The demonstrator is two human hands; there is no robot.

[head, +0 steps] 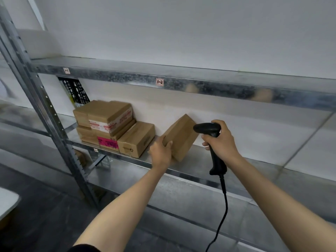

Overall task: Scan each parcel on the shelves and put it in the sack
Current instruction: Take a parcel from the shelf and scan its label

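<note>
Forearms (127,199): both of yours reach up from the bottom edge, bare, with a dark sleeve (83,249) at the left elbow.
Left hand (161,153): your fingers curl round the near lower corner of a plain brown parcel (181,137).
Parcel: tipped up on one edge on the middle shelf (200,166) — its top leans toward the back wall.
Right hand (221,140): wrapped tight round the handle of a black scanner (211,130), whose head sits just beside the parcel's upper right corner.
Cable (224,215): hangs from the handle to the bottom edge.
Stacked boxes (109,122): at the left end of the same shelf, apart from your parcel — one carries a pink label.
Upper shelf (236,88): front tag (159,82) reads 1-2.
</note>
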